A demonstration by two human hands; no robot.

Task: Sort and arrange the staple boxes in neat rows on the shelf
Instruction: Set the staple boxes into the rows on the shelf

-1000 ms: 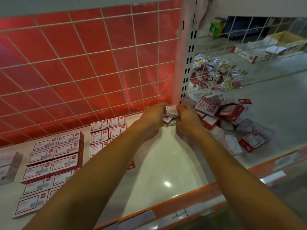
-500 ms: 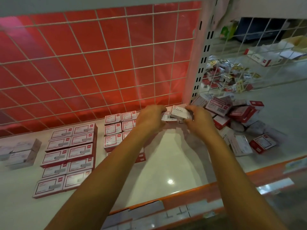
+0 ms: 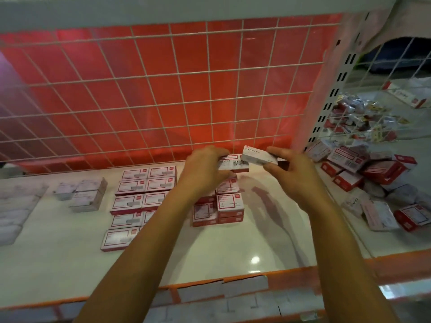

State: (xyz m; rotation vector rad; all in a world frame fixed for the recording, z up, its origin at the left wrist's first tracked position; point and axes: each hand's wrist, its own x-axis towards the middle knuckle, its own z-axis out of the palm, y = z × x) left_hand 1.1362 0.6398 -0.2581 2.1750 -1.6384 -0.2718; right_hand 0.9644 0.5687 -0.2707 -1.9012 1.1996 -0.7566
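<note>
Now, left hand (image 3: 205,169) gripping red-white box (image 3: 233,163), right hand (image 3: 293,176) pinching white box (image 3: 258,156), both held above shelf (image 3: 233,248). Neat rows (image 3: 144,190) laid out at left; jumbled pile (image 3: 363,173) at right unsorted. Roughly halfway, I'd judge.

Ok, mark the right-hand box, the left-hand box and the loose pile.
Right-hand box (image 3: 258,157): head view, grey side face.
Left-hand box (image 3: 234,163): head view, barcode face.
Loose pile (image 3: 382,171): head view, red box near its top.
</note>
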